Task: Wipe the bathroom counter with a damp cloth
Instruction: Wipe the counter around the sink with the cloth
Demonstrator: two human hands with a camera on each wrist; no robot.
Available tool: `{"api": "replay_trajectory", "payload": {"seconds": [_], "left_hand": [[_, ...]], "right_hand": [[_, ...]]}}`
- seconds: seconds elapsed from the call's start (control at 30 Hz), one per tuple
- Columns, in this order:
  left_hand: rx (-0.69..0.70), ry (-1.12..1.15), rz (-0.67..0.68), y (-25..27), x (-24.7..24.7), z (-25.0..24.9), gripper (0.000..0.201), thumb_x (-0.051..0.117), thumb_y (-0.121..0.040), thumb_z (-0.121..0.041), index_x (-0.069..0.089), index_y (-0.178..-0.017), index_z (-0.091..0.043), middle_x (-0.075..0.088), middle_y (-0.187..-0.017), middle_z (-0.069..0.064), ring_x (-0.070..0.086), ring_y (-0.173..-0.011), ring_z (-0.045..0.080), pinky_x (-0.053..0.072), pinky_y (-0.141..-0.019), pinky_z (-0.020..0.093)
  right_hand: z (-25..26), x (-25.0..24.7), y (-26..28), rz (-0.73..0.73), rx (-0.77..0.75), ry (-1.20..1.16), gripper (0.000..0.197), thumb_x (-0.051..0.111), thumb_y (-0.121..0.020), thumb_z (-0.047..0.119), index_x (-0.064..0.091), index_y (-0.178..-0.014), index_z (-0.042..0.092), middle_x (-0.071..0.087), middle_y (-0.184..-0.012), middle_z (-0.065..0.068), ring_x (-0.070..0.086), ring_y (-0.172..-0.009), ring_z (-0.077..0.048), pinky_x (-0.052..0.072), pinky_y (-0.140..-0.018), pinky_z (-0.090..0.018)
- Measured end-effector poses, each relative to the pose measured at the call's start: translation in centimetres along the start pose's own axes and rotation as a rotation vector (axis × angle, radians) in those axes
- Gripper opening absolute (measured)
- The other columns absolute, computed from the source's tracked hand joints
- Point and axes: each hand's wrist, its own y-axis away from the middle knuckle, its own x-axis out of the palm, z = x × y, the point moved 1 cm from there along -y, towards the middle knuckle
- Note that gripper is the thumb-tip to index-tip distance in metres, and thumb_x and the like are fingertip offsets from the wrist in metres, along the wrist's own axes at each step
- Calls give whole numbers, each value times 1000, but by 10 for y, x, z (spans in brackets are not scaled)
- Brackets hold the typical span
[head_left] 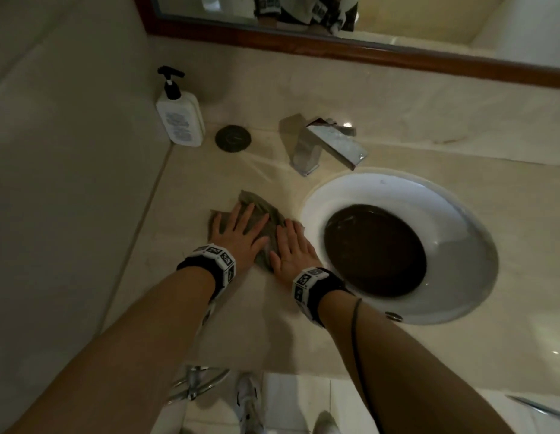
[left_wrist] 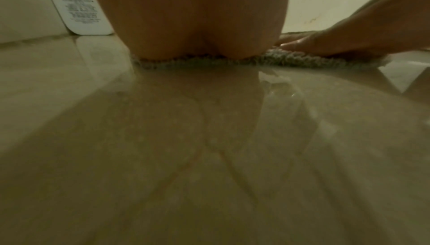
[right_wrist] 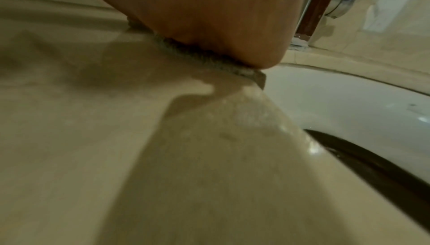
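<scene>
Both flat hands, left hand and right hand, press cloth on table left of sink; tap, bottle, plug behind.

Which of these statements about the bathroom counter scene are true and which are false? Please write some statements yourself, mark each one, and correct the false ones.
1. Both hands press flat on the cloth. True.
2. The left hand grips the pump bottle. False: the bottle stands alone by the wall.
3. The cloth lies inside the sink. False: it lies on the counter, left of the sink.
4. The right hand is the one nearer the sink. True.
5. The faucet stands behind the sink. True.
</scene>
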Motion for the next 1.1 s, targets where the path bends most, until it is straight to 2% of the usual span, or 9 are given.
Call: {"api": "replay_trajectory", "payload": {"seconds": [0.1, 0.2, 0.33, 0.5, 0.63, 0.7, 0.8, 0.93, 1.1], "left_hand": [[-24, 8, 7, 20, 6, -10, 57, 12, -97, -58, -10, -148, -45, -17, -160, -6, -14, -147, 18, -2, -115, 53], [-71, 27, 47, 50, 13, -21, 56, 10, -97, -58, -13, -147, -46, -20, -159, -8, -16, -147, 17, -5, -114, 53], [-139, 64, 83, 97, 25, -32, 56, 8, -97, -59, -16, -146, -46, -26, -157, -8, -22, -145, 18, -8, -115, 55], [-246, 82, 110, 155, 43, -26, 57, 8, -97, -59, -19, -145, -47, -27, -157, -9, -22, -145, 18, -8, -115, 54], [-297, 98, 112, 188, 53, -7, 64, -11, -82, -67, -22, -142, -48, -25, -157, -8, -20, -146, 18, -7, -115, 53], [-291, 109, 118, 195, 53, 3, 69, -17, -76, -66, -21, -143, -48, -28, -156, -9, -22, -145, 17, -8, -115, 53], [-294, 116, 129, 190, 48, 22, 56, 4, -95, -60, -18, -145, -47, -29, -156, -9, -24, -145, 17, -10, -115, 52], [-307, 104, 114, 166, 39, 55, 56, 11, -97, -59, -15, -146, -47, -25, -157, -9, -20, -146, 17, -8, -115, 52], [-272, 98, 90, 112, 27, 97, 56, 10, -96, -60, -14, -145, -48, -24, -158, -11, -20, -146, 15, -6, -116, 53]], "right_hand": [[-4, 8, 16, 6, -28, 31, 67, 11, -99, 50, -5, -152, 12, -15, -159, -9, -16, -146, -24, -7, -118, -35], [-8, 16, 40, -18, -87, 63, 88, -15, -77, 58, -2, -152, 13, -9, -160, -11, -11, -147, -26, -6, -118, -37], [-2, 27, 76, -29, -179, 119, 94, -26, -73, 59, 0, -152, 15, -8, -160, -10, -10, -147, -27, -8, -116, -40], [22, 45, 105, 40, -205, 151, 87, -25, -68, 58, -13, -150, 28, -21, -158, -4, -20, -145, -25, -10, -115, -44], [45, 58, 116, 40, -281, 186, 62, 2, -96, 56, -15, -150, 29, -24, -157, -5, -22, -144, -28, -8, -117, -48], [57, 62, 115, 40, -300, 188, 61, 9, -98, 53, -14, -150, 30, -24, -157, -5, -22, -144, -28, -8, -117, -48], [73, 61, 102, 34, -324, 189, 60, 7, -97, 54, -11, -150, 32, -22, -158, -4, -21, -145, -27, -11, -117, -47], [94, 48, 68, 28, -334, 197, 73, -14, -83, 58, -8, -151, 33, -15, -160, -3, -16, -146, -25, -10, -115, -45], [110, 31, 11, -5, -282, 161, 59, 12, -99, 54, -6, -151, 32, -16, -160, 0, -16, -146, -23, -8, -116, -44]]}}
